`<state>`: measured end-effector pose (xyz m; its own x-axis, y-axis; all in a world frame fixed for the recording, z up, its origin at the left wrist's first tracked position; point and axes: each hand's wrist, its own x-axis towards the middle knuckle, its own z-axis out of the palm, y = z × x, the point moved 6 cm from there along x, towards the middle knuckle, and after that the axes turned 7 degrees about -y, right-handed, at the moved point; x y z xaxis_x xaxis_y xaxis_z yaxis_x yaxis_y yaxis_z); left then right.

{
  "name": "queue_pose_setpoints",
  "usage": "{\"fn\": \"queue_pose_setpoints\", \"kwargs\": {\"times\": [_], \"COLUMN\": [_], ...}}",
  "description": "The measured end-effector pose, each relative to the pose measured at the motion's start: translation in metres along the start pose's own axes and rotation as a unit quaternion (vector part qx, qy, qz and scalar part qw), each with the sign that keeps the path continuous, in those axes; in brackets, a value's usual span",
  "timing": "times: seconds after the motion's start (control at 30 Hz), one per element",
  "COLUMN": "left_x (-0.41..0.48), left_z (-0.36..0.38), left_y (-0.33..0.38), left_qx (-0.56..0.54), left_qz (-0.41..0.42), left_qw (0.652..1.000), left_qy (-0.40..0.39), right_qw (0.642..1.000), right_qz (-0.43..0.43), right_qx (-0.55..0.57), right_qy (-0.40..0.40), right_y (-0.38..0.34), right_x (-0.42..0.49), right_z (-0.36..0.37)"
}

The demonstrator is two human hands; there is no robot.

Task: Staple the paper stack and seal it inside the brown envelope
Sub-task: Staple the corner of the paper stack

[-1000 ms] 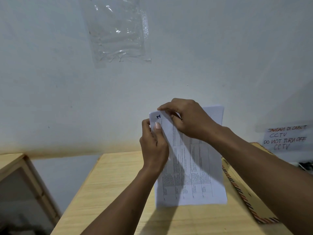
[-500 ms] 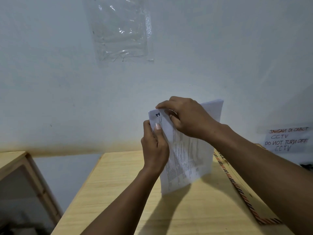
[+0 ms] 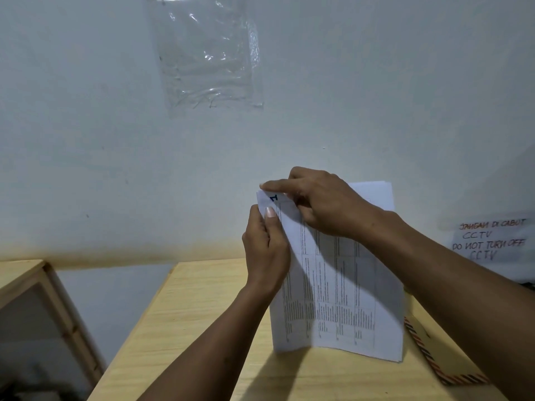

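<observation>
A stack of white printed sheets [image 3: 338, 299] stands upright on its lower edge on the wooden table [image 3: 202, 328]. My left hand [image 3: 267, 250] grips the stack's left edge near the top corner, thumb on the front sheet. My right hand [image 3: 321, 202] pinches the top edge beside that corner, forefinger stretched along it. The brown envelope [image 3: 434, 363], edged with red and dark stripes, lies flat on the table to the right, mostly hidden under my right forearm. No stapler is in view.
A wall rises just behind the table, with a clear plastic sheet [image 3: 207, 53] taped high up and a handwritten CCTV notice [image 3: 489, 241] at the right. A second wooden table [image 3: 31, 282] stands at the left, across a gap.
The stack was lifted and tilted half a second ago; now its lower edge is down on the table again and it faces me squarely. Both hands keep their hold near the top left corner.
</observation>
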<state>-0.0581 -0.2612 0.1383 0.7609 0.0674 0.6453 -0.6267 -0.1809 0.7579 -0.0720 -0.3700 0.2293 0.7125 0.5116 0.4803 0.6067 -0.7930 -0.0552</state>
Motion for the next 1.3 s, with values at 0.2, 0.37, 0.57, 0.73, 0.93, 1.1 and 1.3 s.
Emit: {"fn": "queue_pose_setpoints", "kwargs": {"times": [0.2, 0.37, 0.57, 0.73, 0.93, 1.1, 1.3], "left_x": [0.010, 0.012, -0.002, -0.028, -0.054, -0.070, -0.080], "left_z": [0.003, 0.008, 0.014, 0.020, 0.030, 0.037, 0.046], "left_y": [0.002, 0.000, -0.019, -0.043, -0.089, -0.118, -0.138], "left_qx": [0.009, -0.007, -0.036, 0.004, 0.078, -0.006, 0.095], "left_qz": [-0.044, -0.091, -0.190, -0.221, -0.289, -0.381, -0.372], "left_qw": [0.998, 0.993, 0.977, 0.966, 0.933, 0.907, 0.898], "left_qy": [-0.035, -0.076, -0.095, -0.136, -0.197, -0.180, -0.214], "right_qw": [1.000, 0.997, 0.984, 0.972, 0.943, 0.900, 0.844], "right_qz": [0.008, 0.048, 0.137, 0.186, 0.252, 0.341, 0.530], "right_qx": [0.000, 0.056, 0.113, 0.140, 0.199, 0.252, 0.061], "right_qy": [0.012, 0.008, -0.003, -0.026, -0.086, -0.100, -0.058], "right_y": [0.015, 0.033, 0.063, 0.074, 0.091, 0.126, 0.194], "right_x": [0.005, 0.000, -0.016, -0.042, -0.078, -0.109, -0.171], "right_z": [-0.004, 0.001, 0.015, 0.054, 0.115, 0.142, 0.136]}}
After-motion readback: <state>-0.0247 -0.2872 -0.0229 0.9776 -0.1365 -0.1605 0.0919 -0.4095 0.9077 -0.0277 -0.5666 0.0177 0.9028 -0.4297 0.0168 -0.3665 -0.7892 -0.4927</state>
